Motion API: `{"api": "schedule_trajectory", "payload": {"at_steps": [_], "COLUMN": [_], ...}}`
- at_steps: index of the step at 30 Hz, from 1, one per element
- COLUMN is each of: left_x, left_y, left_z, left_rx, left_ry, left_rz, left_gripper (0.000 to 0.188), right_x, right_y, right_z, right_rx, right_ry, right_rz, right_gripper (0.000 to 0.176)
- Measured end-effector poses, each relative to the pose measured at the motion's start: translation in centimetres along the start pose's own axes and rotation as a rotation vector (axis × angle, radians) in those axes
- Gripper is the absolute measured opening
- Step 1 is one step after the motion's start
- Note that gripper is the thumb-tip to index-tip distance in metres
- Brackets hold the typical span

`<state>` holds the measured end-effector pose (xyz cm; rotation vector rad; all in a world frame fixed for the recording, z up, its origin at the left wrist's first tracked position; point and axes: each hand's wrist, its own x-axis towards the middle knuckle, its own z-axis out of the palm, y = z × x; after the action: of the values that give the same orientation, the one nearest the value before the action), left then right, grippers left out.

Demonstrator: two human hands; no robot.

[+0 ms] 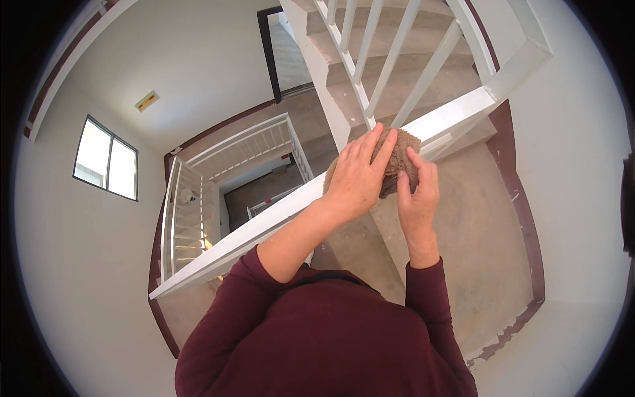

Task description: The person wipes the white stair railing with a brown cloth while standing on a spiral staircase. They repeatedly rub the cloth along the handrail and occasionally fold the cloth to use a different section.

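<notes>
A bunched brown cloth [397, 149] lies over the white stair handrail [283, 208] in front of me. My left hand [354, 173] rests on top of the cloth with its fingers stretched out, pressing it against the rail. On the cloth's right side, my right hand [419, 191] pinches a fold between thumb and fingers. Part of the cloth shows beyond my left hand, on the rail's left side. What lies under the cloth is hidden.
White balusters [382, 54] and concrete steps [397, 39] rise beyond the rail. To the left, an open stairwell drops past a lower white railing [238, 144]. A concrete landing [461, 223] lies to the right, edged by a dark red skirting [528, 238] with chipped edges.
</notes>
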<state>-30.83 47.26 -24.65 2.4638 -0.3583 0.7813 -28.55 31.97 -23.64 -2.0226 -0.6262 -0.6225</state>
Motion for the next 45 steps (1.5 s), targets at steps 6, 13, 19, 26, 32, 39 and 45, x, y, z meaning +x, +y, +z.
{"api": "schedule_trajectory", "payload": {"at_steps": [6,13,19,26,32,39,45], "left_x": [-2.1,-10.9,-7.9,7.3,17.6,17.9,17.7], "left_y": [-0.8,-3.6,-3.2,-0.3,3.8,3.8,4.0], "left_z": [-1.2,-5.5,-6.4,-0.5,4.8,5.9,5.3], "left_rx": [0.013,0.014,-0.293,-0.363,-0.289,-0.273,-0.218], "left_ry": [-0.081,-0.130,-0.072,0.058,-0.029,-0.221,-0.252], "left_rz": [-0.054,-0.199,-0.095,0.225,0.163,0.079,0.094], "left_gripper": [0.077,0.077,0.074,0.071,0.072,0.080,0.080], "right_x": [-1.5,-6.1,-3.6,6.0,14.5,14.7,14.2], "right_y": [-0.9,-4.1,-4.3,-0.4,6.0,8.2,7.6], "right_z": [0.8,3.8,1.7,-3.8,-6.8,-5.8,-6.1], "right_rx": [0.029,0.221,0.283,-0.124,-0.649,-0.553,-0.551], "right_ry": [-0.067,-0.347,-0.279,0.225,0.378,0.406,0.379], "right_rz": [0.036,0.013,0.026,-0.206,-0.249,-0.236,-0.212], "right_gripper": [0.042,0.044,0.042,0.042,0.040,0.037,0.036]}}
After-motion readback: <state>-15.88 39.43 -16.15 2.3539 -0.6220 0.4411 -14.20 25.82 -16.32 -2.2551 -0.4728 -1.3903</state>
